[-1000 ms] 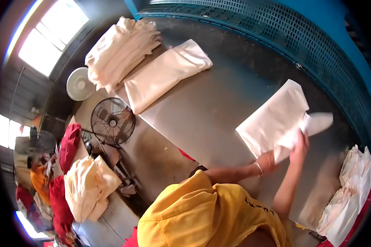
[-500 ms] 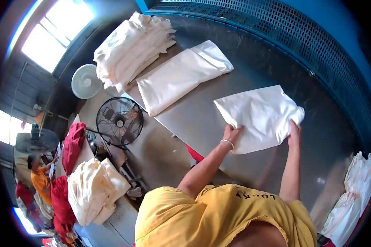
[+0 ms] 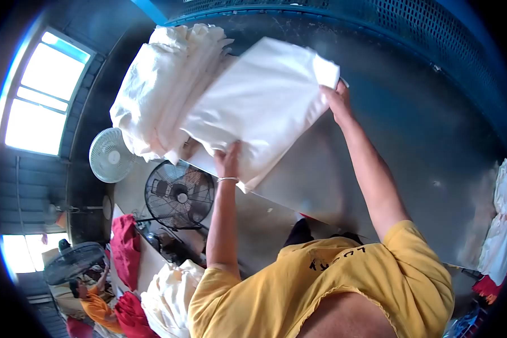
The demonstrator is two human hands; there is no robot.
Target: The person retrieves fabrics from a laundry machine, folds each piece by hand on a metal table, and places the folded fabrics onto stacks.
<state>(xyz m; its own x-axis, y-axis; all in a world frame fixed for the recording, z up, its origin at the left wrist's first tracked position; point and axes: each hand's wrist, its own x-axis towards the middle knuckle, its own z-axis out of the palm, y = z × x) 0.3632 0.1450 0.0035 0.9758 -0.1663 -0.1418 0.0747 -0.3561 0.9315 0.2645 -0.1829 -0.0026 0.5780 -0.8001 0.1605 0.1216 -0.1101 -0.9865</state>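
Observation:
A folded white cloth (image 3: pixel 259 96) is stretched between my two hands over the left part of the dark metal table (image 3: pixel 400 141). My left hand (image 3: pixel 228 160), with a white bracelet at the wrist, grips its near-left edge. My right hand (image 3: pixel 338 101) is closed on its right end, near a raised corner. Just left of the cloth stands a tall stack of crumpled white fabric (image 3: pixel 158 90). The held cloth hides the spot where another folded white piece lay beside the stack, so I cannot tell the two layers apart.
A black floor fan (image 3: pixel 180 194) and a white fan (image 3: pixel 111 155) stand left of the table. White cloths (image 3: pixel 500 225) hang at the far right. A perforated blue panel (image 3: pixel 411 34) runs along the back. At lower left, a person in orange (image 3: pixel 98 307) is near red fabric (image 3: pixel 125 248).
Both hands have carried the folded white cloth leftward and away from me, from the table's middle to beside the stack, over the other folded piece. My view has turned left.

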